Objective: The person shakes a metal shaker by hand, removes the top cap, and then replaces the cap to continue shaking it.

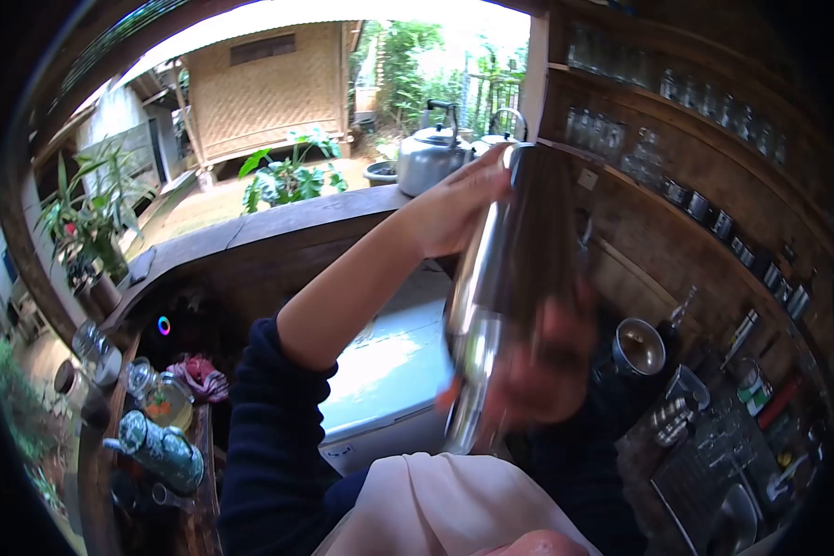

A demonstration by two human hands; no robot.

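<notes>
Head view: holds the metal shaker (477,278) aslant in midair, grasped near the upper end by the left hand (459,206) and around the lower part by the blurred right hand (542,375), likely to keep both ends secure. Looks mirror-smooth and tapered. Shows beyond it a round-bellied kettle (426,165) on a broad wooden ledge (283,222), and leftward, a speckled green pitcher (162,452).

The left hand (473,199) grips the upper end of a shiny metal shaker (496,269), while the right hand (542,371), blurred, wraps its lower part. Behind the left hand, a metal kettle (431,159) stands on the wooden ledge (278,221), and glasses (598,132) line the wall shelves at right.
</notes>
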